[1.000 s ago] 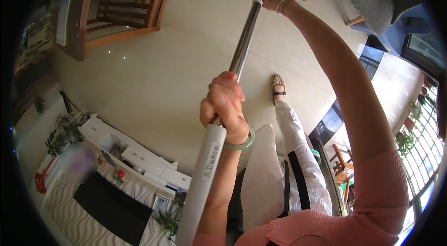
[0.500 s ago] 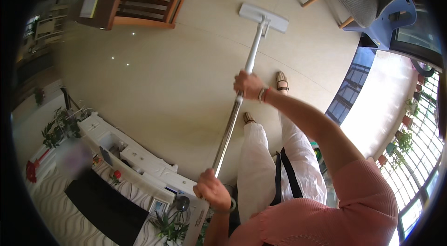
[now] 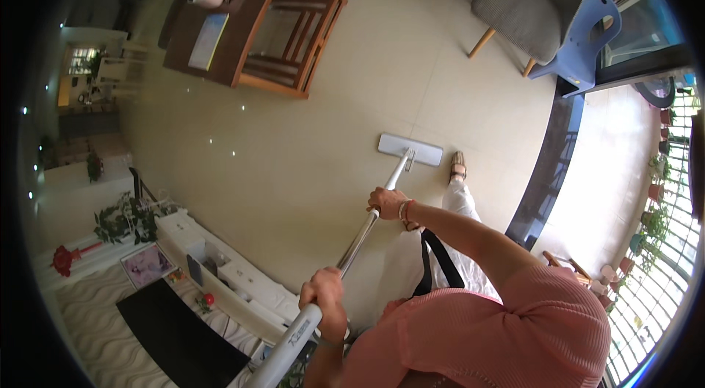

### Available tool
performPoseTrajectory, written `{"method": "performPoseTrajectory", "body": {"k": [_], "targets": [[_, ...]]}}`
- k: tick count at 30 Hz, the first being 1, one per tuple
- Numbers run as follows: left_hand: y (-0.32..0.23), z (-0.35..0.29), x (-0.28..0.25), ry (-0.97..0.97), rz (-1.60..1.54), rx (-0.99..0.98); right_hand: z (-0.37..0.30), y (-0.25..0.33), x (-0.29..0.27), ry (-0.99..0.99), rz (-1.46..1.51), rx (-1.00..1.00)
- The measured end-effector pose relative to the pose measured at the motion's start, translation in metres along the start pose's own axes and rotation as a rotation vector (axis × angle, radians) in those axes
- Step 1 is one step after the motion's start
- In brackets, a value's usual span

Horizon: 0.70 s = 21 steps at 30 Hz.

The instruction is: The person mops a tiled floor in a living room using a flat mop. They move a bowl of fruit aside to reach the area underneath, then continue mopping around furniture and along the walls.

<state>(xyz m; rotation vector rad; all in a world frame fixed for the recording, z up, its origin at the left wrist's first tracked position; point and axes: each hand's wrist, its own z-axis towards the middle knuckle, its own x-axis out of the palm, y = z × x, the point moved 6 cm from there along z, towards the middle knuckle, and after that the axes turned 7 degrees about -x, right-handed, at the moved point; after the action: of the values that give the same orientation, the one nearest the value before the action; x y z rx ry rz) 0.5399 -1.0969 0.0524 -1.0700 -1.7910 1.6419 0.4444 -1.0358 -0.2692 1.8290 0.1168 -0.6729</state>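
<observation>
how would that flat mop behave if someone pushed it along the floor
The mop's pole looks straight and metallic, so it would likely stay stiff. Its wide, flat head meets the pole at a narrow joint, so it may swivel or tilt. The floor looks smooth and shows bright reflections, so the head would probably slide easily.

I stand on a beige tiled floor (image 3: pixel 294 138). Near its far edge, a brown table (image 3: pixel 239 28) stands left; a grey chair (image 3: pixel 514 17) and blue chair (image 3: pixel 574 57) stand right. A white cabinet (image 3: pixel 242 278) lines its near-left edge. Beyond its right edge, a barred window (image 3: pixel 656 300) admits daylight.
</observation>
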Motion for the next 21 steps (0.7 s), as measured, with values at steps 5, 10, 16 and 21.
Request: {"method": "performPoseTrajectory", "body": {"k": [5,10,16,21], "targets": [[-0.064,0.036,0.089,0.353,-0.058,0.139,-0.028,-0.014,-0.094,-0.35,0.092,-0.015],[-0.112,0.084,0.161,0.534,-0.133,0.324,-0.034,-0.037,-0.203,-0.589,0.123,-0.107],[-0.141,0.162,0.243,0.635,-0.147,0.48,-0.007,-0.079,-0.328,-0.723,0.044,-0.145],[-0.151,0.244,0.291,0.728,-0.14,0.53,0.039,-0.114,-0.419,-0.952,0.013,-0.125]]}}
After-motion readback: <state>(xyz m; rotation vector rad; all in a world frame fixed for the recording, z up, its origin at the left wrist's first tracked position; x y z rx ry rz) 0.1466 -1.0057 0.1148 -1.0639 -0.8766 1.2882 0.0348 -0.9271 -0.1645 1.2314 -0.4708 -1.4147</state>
